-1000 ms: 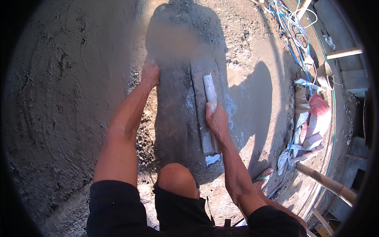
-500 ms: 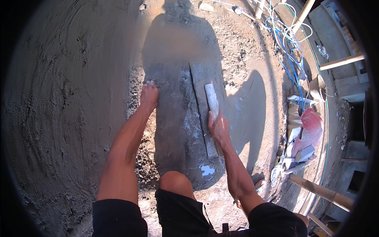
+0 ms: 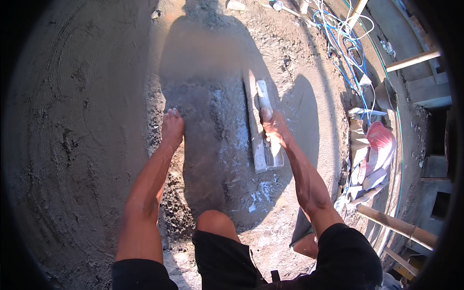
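My right hand point(image 3: 274, 126) is wrapped round the pale handle of a long, narrow plastering float point(image 3: 261, 165), smeared with grey cement. The float lies on a strip of wet cement point(image 3: 203, 159) in front of my knee, its length pointing away from me. Its long left edge touches the cement. To the left, my left hand point(image 3: 172, 128) bears down on the strip's rough left border, fingers curled. What lies under those fingers, if anything, is hidden. Watery, shiny patches show on the cement beside and below the float.
A broad stretch of smoothed wet cement point(image 3: 96, 145) fills the left. On the right lie tangled blue and white cables point(image 3: 345, 43), a red and white sack point(image 3: 379, 145) and a bamboo pole point(image 3: 396, 224). My shadow covers the middle of the strip.
My right hand has shifted the float to the right and slightly away from me, uncovering wet cement. The float has tilted. My left hand stays at the border; the whole view has shifted slightly.
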Motion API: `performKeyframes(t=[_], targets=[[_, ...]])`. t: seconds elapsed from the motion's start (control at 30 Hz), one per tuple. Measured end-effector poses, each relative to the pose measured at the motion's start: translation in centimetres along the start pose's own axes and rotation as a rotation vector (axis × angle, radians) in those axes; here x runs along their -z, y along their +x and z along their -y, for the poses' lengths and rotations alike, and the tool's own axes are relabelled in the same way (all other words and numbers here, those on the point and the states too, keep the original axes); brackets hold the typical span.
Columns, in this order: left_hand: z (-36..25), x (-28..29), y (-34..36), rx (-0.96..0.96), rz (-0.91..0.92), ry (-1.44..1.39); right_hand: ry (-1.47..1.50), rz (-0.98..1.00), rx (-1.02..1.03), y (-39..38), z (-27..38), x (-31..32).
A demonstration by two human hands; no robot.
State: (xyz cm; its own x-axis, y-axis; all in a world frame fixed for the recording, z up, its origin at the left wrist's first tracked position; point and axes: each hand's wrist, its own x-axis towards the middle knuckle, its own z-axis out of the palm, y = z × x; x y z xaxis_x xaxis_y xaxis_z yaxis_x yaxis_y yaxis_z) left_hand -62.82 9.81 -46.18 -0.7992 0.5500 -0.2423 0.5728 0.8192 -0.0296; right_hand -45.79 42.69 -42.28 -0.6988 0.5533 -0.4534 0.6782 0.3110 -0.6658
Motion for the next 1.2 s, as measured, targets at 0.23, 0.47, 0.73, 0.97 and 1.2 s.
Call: performKeyframes(t=[0.23, 0.47, 0.73, 0.97, 1.2], targets=[[-0.3, 0.8, -0.3, -0.053, 0.044, 0.049, -0.236, -0.304, 0.197, 6.1, 2.8, -0.2], [0.1, -0.4, 0.6, -0.079, 0.027, 0.138, -0.483, -0.450, 0.340, 6.6, -4.8, 8.4], [0.4, 0.4, 0.2, -0.016, 0.212, 0.114, -0.412, -0.228, -0.131, 14.9, -3.4, 14.0], [0.6, -0.7, 0.7, -0.029, 0.182, 0.098, -0.263, -0.319, -0.301, 6.7, -10.2, 11.7], [0.9, -1.0, 0.7, -0.083, 0.118, 0.091, 0.219, -0.259, -0.141, 13.4, -2.2, 6.5]])
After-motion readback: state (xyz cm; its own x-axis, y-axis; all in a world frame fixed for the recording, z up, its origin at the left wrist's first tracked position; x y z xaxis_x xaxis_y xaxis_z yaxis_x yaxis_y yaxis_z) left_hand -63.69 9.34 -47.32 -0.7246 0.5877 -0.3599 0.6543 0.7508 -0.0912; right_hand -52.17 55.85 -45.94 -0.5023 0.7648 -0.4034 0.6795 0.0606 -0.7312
